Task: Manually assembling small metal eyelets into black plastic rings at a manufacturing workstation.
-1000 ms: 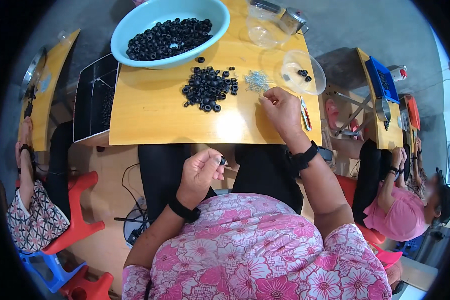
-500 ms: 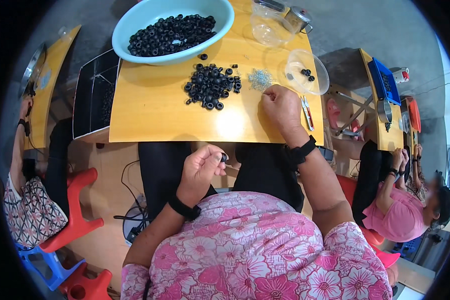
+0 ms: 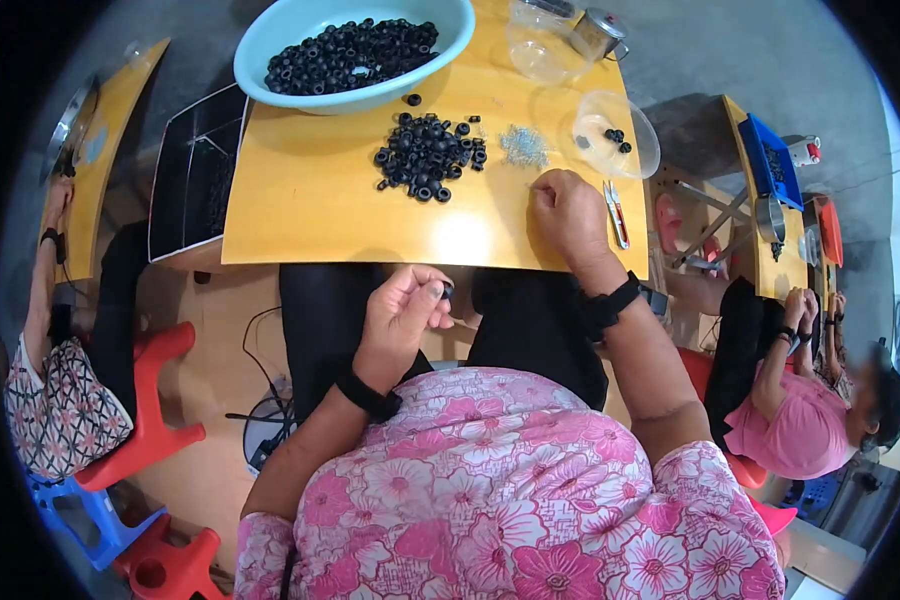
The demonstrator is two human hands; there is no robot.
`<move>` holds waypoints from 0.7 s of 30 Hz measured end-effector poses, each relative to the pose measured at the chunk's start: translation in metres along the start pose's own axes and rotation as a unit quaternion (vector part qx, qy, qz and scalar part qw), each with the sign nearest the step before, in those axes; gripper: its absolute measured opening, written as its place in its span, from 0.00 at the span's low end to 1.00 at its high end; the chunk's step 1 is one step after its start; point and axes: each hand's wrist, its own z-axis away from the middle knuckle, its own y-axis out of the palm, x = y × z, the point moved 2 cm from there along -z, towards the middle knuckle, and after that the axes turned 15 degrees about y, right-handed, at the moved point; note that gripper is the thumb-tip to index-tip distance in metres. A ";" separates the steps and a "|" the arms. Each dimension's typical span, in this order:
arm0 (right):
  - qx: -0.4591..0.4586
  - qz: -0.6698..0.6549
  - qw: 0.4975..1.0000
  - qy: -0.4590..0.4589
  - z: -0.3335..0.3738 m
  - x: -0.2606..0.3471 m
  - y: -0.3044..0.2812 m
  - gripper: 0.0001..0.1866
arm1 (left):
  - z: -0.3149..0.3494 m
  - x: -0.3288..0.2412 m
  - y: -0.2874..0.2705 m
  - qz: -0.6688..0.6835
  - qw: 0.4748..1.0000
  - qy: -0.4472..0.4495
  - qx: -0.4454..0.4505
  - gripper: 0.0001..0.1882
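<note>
In my left hand (image 3: pixel 398 322), held just off the table's near edge above my lap, a small round black part (image 3: pixel 447 291) is pinched between thumb and fingers. My right hand (image 3: pixel 572 222) rests closed on the table's right side; whatever is in its fingers, if anything, is hidden. Beyond that hand lies a small heap of fine silvery pieces (image 3: pixel 525 147), too tiny to name surely. Left of them is a loose pile of black ring-shaped parts (image 3: pixel 425 160). Thread snips (image 3: pixel 618 216) with red on the handle lie right of my right hand.
A light-blue basin (image 3: pixel 370 98) full of black parts stands at the far left of the yellow table (image 3: pixel 300 215). Clear plastic tubs (image 3: pixel 646 128) and a metal mug (image 3: pixel 598 36) stand at the right. People sit at neighbouring tables on both sides.
The view has shifted slightly, so the table's near edge appears higher. My left hand stays pinched on the black part, and my right hand stays closed at the same spot on the table.
</note>
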 end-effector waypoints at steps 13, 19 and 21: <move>0.181 -0.214 0.949 -0.140 0.063 0.050 -0.020 0.05 | 0.001 0.008 -0.004 0.099 0.994 -0.040 -0.039 0.09; 0.203 -0.186 0.938 -0.210 0.072 0.070 -0.030 0.06 | 0.005 0.004 -0.004 0.104 0.993 -0.029 -0.044 0.11; 0.204 -0.180 0.938 -0.215 0.074 0.072 -0.031 0.07 | 0.005 0.003 -0.004 0.103 0.993 -0.033 -0.043 0.11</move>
